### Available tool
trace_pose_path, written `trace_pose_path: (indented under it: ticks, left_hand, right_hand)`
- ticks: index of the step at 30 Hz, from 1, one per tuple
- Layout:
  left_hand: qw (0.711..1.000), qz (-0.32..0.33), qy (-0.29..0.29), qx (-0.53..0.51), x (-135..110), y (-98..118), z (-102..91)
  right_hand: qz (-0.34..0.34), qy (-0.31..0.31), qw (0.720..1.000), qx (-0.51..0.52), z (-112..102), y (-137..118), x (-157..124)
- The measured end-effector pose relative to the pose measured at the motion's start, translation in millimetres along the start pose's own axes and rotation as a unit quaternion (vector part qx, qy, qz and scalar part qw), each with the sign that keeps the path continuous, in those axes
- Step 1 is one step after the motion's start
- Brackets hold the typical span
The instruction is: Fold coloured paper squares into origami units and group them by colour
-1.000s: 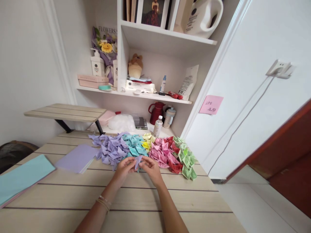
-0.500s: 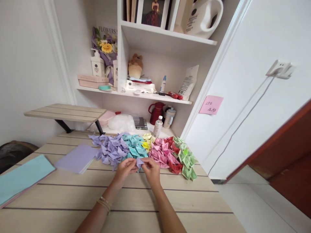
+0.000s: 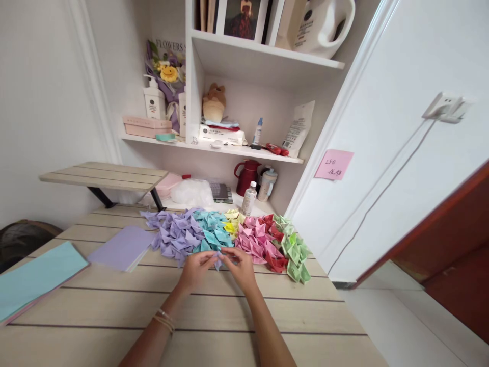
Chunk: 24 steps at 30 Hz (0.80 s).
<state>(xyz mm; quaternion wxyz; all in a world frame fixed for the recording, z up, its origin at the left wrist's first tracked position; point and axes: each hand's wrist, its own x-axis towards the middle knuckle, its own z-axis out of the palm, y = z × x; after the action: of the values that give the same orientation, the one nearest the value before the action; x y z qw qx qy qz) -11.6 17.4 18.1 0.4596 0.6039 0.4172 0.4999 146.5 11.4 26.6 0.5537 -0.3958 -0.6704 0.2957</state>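
Observation:
Between my two hands is a small folded piece of purple paper (image 3: pixel 218 262), mostly covered by fingers. My left hand (image 3: pixel 196 268) pinches it from the left, and my right hand (image 3: pixel 239 266) grips it from the right. Just beyond my hands lie heaps of folded paper boats, sorted by colour: purple boats (image 3: pixel 178 234), turquoise boats (image 3: pixel 212 232), yellow boats (image 3: pixel 232 221), pink boats (image 3: pixel 254 237), red boats (image 3: pixel 277 261) and green boats (image 3: pixel 296 252).
On the wooden table (image 3: pixel 214 316), a stack of purple paper sheets (image 3: pixel 120 248) and a turquoise stack (image 3: pixel 38 278) lie to the left. A small raised stand (image 3: pixel 103 175) is at the back left. Behind the boats stand a clear bottle (image 3: pixel 249 199) and a red jug (image 3: pixel 247 177).
The fingers have closed further over the purple paper, so less of it shows. My right hand has turned slightly. The camera view has shifted a little.

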Motion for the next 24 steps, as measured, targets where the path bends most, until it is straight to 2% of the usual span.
trace_pose_path:
  ticks: [5, 8, 11, 15, 19, 24]
  left_hand:
    - [0.976, 0.103, -0.004, 0.19, -2, 4, -2.8]
    - [0.961, 0.125, -0.001, 0.247, -3, 7, -2.0]
    - [0.957, 0.129, 0.004, 0.261, -4, 8, -0.7]
    - [0.971, 0.103, 0.039, 0.214, -4, 8, -0.8]
    - [0.992, 0.04, 0.085, 0.08, -2, 3, -0.1]
    - [0.984, -0.027, 0.147, -0.099, 0, -4, 5.5]
  right_hand:
    - [-0.025, -0.018, 0.998, -0.06, -1, 4, 0]
    - [-0.026, -0.025, 0.994, -0.104, -2, 4, 0]
    - [-0.014, -0.03, 0.991, -0.127, -2, 3, -1]
    - [0.002, -0.025, 0.991, -0.13, 0, 1, -1]
    - [0.009, -0.031, 0.991, -0.132, 6, 1, -3]
    - [0.013, -0.014, 0.995, -0.094, 19, 1, -5]
